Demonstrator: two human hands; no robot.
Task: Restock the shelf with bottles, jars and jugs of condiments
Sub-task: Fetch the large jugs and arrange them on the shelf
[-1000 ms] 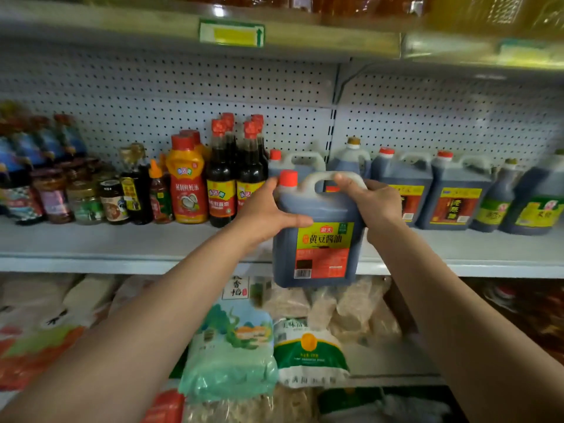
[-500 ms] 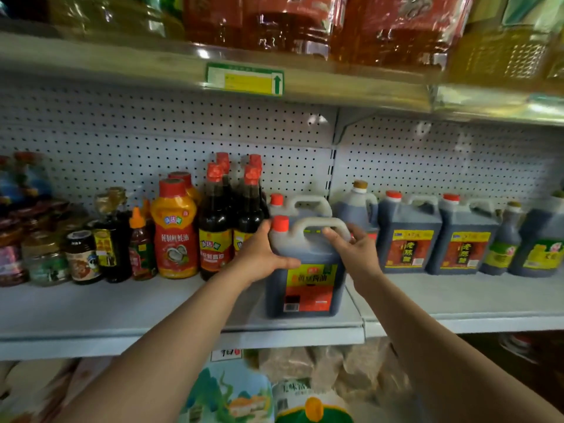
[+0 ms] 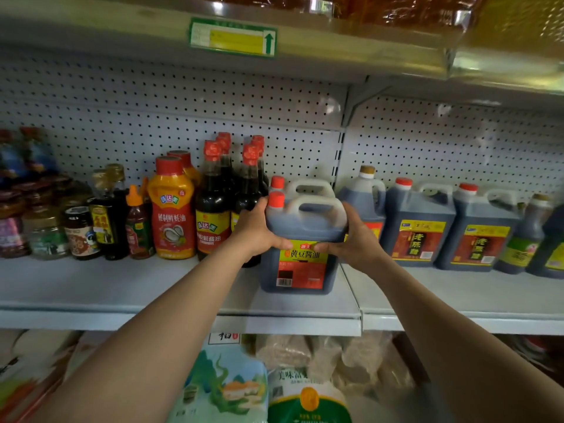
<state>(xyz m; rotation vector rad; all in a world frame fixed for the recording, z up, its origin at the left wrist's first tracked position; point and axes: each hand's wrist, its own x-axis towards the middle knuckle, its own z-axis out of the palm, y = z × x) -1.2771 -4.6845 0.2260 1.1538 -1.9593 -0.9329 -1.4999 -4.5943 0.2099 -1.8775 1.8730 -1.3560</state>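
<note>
Soy jug (image 3: 300, 257) upright on shelf (image 3: 122, 288), label facing out.

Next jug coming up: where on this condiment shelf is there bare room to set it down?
Bare shelf runs along the front, before the jars and the oyster sauce bottle. Another bare strip lies right of the soy sauce jug held by the left hand and right hand, before the vinegar jugs. The back row is crowded end to end.
</note>
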